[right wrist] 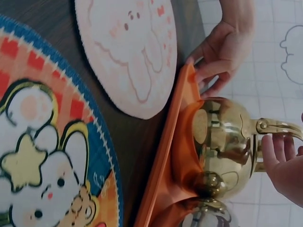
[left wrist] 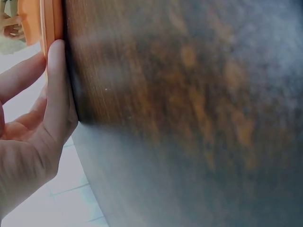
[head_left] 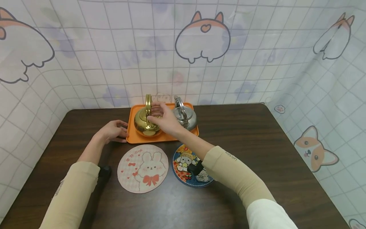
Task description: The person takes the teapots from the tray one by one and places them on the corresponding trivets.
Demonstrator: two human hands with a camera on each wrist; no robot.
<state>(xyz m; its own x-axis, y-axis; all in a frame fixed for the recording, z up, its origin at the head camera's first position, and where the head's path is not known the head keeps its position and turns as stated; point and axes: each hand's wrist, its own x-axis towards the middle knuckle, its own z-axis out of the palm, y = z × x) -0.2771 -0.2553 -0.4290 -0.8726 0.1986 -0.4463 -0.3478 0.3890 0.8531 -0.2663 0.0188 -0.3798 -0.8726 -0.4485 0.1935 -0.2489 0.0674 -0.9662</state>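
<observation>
A gold kettle (head_left: 144, 124) and a silver kettle (head_left: 188, 118) stand side by side on an orange tray (head_left: 168, 137) near the back of the table. My right hand (head_left: 166, 120) is at the gold kettle's raised handle (head_left: 148, 104), its fingers bent loosely beside it; in the right wrist view the gold kettle (right wrist: 225, 146) shows with the fingers close to its handle. At the tray's left edge, my left hand (head_left: 112, 131) pinches the rim. The left wrist view shows its thumb and finger on either side of the orange tray's edge (left wrist: 51, 23).
In front of the tray lie a round pink rabbit mat (head_left: 143, 168) and a round blue-rimmed cartoon mat (head_left: 183, 165), partly hidden by my right forearm. Behind the dark wooden table (head_left: 243, 136) hangs a white gridded cloth (head_left: 160, 47) with corgi drawings.
</observation>
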